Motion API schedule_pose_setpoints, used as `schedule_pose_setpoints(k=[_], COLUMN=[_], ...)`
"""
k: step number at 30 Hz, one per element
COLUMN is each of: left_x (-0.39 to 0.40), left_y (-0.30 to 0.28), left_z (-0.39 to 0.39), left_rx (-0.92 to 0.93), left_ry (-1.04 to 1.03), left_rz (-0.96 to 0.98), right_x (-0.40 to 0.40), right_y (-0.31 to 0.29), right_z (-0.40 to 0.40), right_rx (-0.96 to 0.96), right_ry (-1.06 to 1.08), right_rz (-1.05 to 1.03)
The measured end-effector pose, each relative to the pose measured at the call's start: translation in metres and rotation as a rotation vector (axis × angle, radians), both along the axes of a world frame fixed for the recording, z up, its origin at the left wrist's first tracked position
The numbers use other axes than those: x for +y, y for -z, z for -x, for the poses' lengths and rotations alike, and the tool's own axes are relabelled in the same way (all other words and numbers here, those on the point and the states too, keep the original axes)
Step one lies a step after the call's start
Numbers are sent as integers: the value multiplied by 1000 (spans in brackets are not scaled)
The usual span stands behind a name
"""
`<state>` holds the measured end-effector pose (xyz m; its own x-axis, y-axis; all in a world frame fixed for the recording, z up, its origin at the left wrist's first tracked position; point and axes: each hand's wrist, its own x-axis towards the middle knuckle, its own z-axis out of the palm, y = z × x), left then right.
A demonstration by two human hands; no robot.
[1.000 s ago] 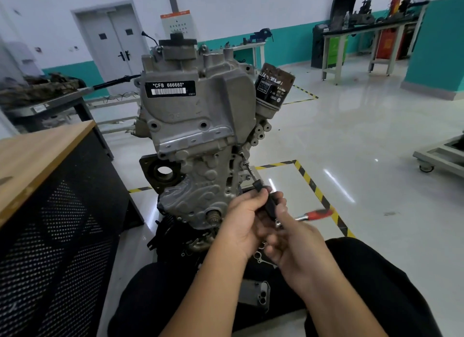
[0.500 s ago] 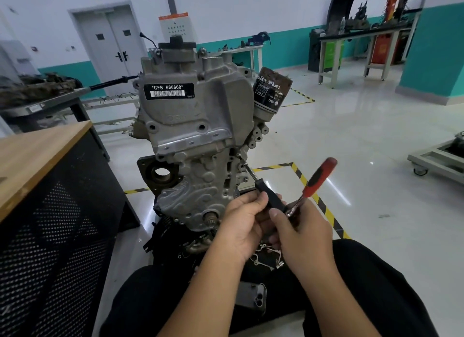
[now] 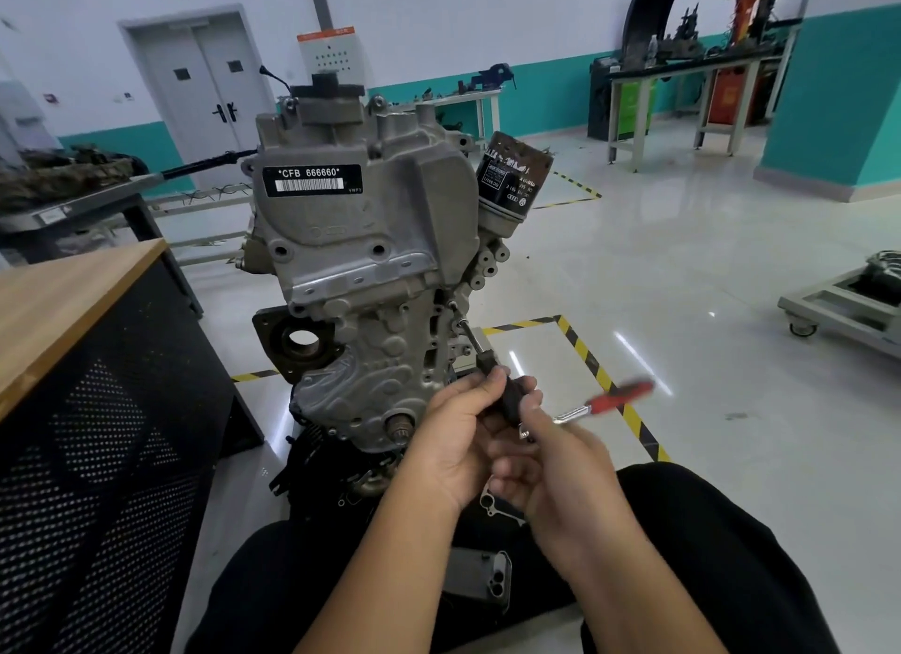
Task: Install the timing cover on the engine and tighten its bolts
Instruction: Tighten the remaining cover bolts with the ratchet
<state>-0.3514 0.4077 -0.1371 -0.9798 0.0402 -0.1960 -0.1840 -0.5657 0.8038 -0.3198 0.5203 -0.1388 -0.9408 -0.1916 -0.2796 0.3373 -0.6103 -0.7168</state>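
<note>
One engine [image 3: 361, 273] is seen, standing upright on the shiny floor [image 3: 682, 287] at 12 o'clock from the hands. It is made of grey metal, bumpy and full of little holes. The timing cover [image 3: 375, 243] is seen on its front face — a big, lumpy grey plate with one black label [image 3: 312, 181] stuck near the top. One dark round oil filter [image 3: 512, 180], shaped like a can, is seen at 2 o'clock on the engine.

Two bare hands are seen, close together, just under the engine. A black extension bar [image 3: 492, 375] is pinched by the curled fingers of the left hand [image 3: 458, 439]. The thin metal tip of the bar is set on one bolt [image 3: 452, 305] at the right edge of the cover, at 11 o'clock from the hands. One ratchet [image 3: 604, 404] is gripped at its head by the right hand [image 3: 560, 468] — its shaft is silver, its handle is red, and it is pointed to 3 o'clock. It looks blurry.

One phone [image 3: 480, 575] is seen, flat and grey, lying between the two black trouser legs at 6 o'clock. One wooden table top [image 3: 53, 302] with a black wall full of tiny holes is seen at 9 o'clock. Yellow and black striped tape [image 3: 604, 380] is stuck on the floor at 3 o'clock.
</note>
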Motion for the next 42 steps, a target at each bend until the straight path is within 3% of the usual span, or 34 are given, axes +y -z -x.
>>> schedule_pose_setpoints(k=[1, 2, 3, 4, 6, 7, 8, 10, 12, 13, 14, 15, 17, 18, 19, 20, 22, 24, 25, 26, 27, 29, 30, 31, 32, 35, 36, 37, 38, 41, 42], left_x=[-1, -2, -2, -1, 2, 4, 5, 5, 4, 3, 2, 4, 8, 10, 10, 10, 8, 4, 1, 0, 0, 3, 4, 5, 4, 0, -3, -4, -5, -1, 0], left_y=[0, 0, 0, 1, 2, 2, 2, 0, -2, -2, -1, -1, 0, 0, 1, 0, 0, -1, -1, 0, 0, 1, 2, 1, 0, -3, -3, -2, -2, 0, 1], left_z=[0, 1, 1, 1, 2, 2, 2, 2, 2, 2, 3, 4, 4, 5, 6, 6, 5, 4, 4, 5, 5, 7, 8, 7, 7, 6, 6, 6, 7, 8, 9], left_rx=[11, 23, 27, 26, 29, 34, 34, 24, 14, 15, 11, -2, -28, -28, -26, -25, -23, -20, -19, -24, -30, -24, -20, -22, -30, -33, -21, -11, -9, 2, 15], left_ry=[3, 2, -3, -3, 3, 1, -4, 0, -15, -28, -42, -55, -85, -99, -109, -114, -91, -76, -86, -100, -110, -126, -128, -120, -104, -58, -63, -80, -98, -123, -120], left_rz=[-6, 9, 32, 52, 56, 36, 20, -6, -43, -29, -7, 1, -38, -51, -54, -45, -26, -38, -34, -19, -10, -28, -46, -60, -62, -40, -32, -21, -12, -42, -64], right_x=[1, 3, 4, 4, 4, 4, 2, 0, 2, 6, 8, 9, 8, 7, 7, 5, 4, 6, 8, 9, 8, 5, 4, 2, -1, -3, -1, 1, 2, 1, -1], right_y=[-5, -6, -6, -4, 3, 5, 7, 8, -6, -8, -9, -7, 1, 5, 9, 11, 7, -6, -9, -9, -7, 2, 5, 9, 9, -3, -8, -10, -9, 3, 5], right_z=[-1, 0, 1, 1, 0, 3, 4, 3, -1, 1, 2, 3, 2, 3, 5, 5, 3, -1, -1, 0, 0, -2, -1, -1, -2, -5, -6, -5, -4, -3, -3], right_rx=[-169, -263, -245, -111, 242, 366, 397, 201, -156, -276, -298, -186, 177, 345, 440, 451, 183, -163, -276, -293, -182, 178, 330, 413, 404, -46, -180, -239, -198, 231, 336], right_ry=[-94, -128, -115, -75, 117, 195, 260, 175, -92, -156, -157, -126, 52, 143, 207, 230, 118, -127, -177, -173, -146, 28, 130, 197, 211, -86, -178, -206, -188, 37, 111], right_rz=[340, 503, 464, 207, -546, -748, -757, -334, 355, 526, 514, 289, -514, -821, -965, -954, -501, 214, 421, 437, 232, -566, -851, -939, -848, 59, 303, 400, 299, -659, -837])
